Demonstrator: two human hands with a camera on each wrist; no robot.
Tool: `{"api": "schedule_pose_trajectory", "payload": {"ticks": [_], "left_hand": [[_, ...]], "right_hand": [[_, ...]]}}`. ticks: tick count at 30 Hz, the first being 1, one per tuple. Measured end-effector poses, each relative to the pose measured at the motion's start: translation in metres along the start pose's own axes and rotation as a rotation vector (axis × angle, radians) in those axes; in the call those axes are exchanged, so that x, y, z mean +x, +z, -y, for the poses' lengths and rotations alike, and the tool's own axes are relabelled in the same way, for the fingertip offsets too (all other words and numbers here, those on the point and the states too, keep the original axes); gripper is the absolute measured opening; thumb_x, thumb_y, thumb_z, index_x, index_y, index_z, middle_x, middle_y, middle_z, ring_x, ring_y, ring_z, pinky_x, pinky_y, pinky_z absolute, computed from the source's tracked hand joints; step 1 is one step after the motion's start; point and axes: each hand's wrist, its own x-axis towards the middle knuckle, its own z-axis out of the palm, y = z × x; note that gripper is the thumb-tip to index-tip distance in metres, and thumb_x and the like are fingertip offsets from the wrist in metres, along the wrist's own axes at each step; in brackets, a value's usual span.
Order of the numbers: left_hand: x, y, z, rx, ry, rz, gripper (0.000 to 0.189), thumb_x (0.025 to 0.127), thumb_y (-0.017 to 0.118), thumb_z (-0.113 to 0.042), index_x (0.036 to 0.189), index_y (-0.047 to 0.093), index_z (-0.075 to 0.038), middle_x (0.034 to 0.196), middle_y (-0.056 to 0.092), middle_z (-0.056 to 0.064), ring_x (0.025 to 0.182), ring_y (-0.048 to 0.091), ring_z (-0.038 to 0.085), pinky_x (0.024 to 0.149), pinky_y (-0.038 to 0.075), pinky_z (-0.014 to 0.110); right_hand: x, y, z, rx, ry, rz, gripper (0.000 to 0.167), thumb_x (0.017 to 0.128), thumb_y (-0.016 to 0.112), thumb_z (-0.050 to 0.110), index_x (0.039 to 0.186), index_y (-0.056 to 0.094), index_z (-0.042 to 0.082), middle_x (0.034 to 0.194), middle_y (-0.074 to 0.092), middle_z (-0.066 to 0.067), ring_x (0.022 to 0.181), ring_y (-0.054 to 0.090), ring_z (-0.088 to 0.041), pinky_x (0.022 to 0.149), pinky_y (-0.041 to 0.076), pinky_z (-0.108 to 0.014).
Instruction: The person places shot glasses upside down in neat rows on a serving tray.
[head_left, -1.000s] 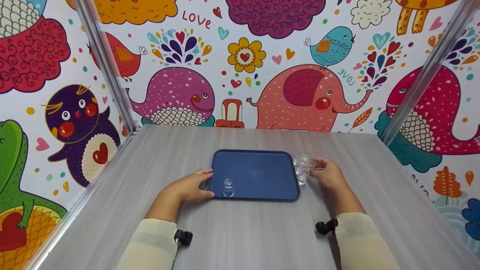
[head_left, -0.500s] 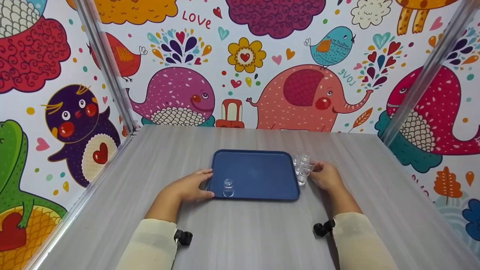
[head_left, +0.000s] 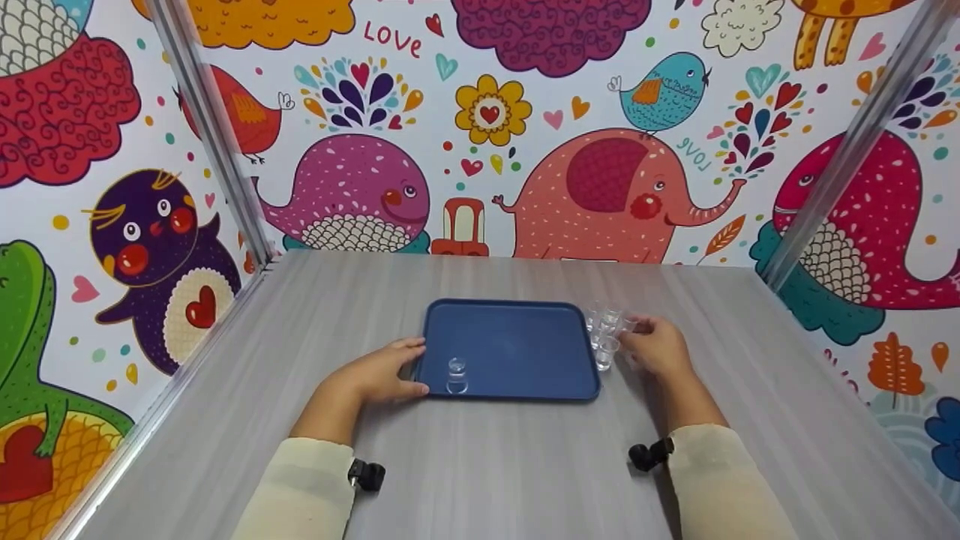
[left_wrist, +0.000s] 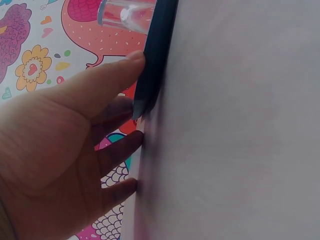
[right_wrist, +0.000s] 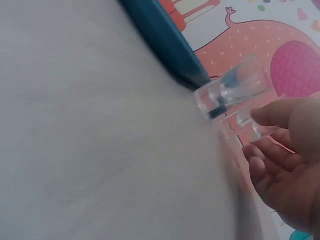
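A blue tray [head_left: 517,349] lies on the table. One small clear shot glass [head_left: 457,376] stands near its front left corner. My left hand [head_left: 386,371] rests at the tray's left edge, fingers spread; in the left wrist view the thumb [left_wrist: 127,65] touches the rim. Several clear shot glasses [head_left: 604,352] stand close together beside the tray's right edge. My right hand [head_left: 658,346] is at the right side of this cluster. In the right wrist view its thumb and fingers pinch one shot glass [right_wrist: 240,125], partly hidden by the thumb, beside another shot glass [right_wrist: 235,87].
The grey wood-grain table [head_left: 495,465] runs back to a wall [head_left: 480,180] with cartoon animals. Metal posts [head_left: 217,135] stand at the back corners. Small black cameras [head_left: 367,475] are worn at both wrists.
My right hand first shifts slightly toward the front of the glass cluster, then back up to its right side, where a glass sits at its fingertips. The left hand and tray stay still.
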Motion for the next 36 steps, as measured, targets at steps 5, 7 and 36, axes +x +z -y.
{"api": "schedule_pose_trajectory", "payload": {"ticks": [5,7,36], "left_hand": [[0.000,0.000,0.000,-0.001,-0.006,-0.001,0.080,0.096,0.081,-0.035,0.161,0.046,-0.003,0.175,0.037,0.005,0.163,0.033,0.033,0.134,0.029,0.054],[0.000,0.000,0.000,-0.003,-0.005,-0.002,0.080,0.096,0.081,-0.035,0.161,0.046,-0.003,0.175,0.037,0.006,0.163,0.033,0.034,0.134,0.029,0.055],[-0.002,0.001,-0.002,0.000,-0.020,-0.008,0.080,0.097,0.081,-0.035,0.163,0.045,-0.007,0.175,0.037,0.004,0.163,0.033,0.034,0.134,0.029,0.054]], "right_hand": [[-0.002,0.000,0.012,0.124,-0.006,-0.059,0.043,0.100,0.071,0.019,0.138,0.064,0.000,0.125,0.066,-0.015,0.097,0.064,-0.015,0.076,0.059,-0.018],[-0.003,0.001,0.015,0.130,-0.006,-0.071,0.041,0.100,0.072,0.020,0.136,0.065,0.002,0.125,0.065,-0.013,0.101,0.062,-0.016,0.077,0.057,-0.017],[-0.021,0.031,0.047,0.056,-0.167,-0.109,0.033,0.096,0.076,0.020,0.126,0.072,0.006,0.114,0.070,-0.013,0.106,0.063,-0.024,0.086,0.051,-0.016]]}}
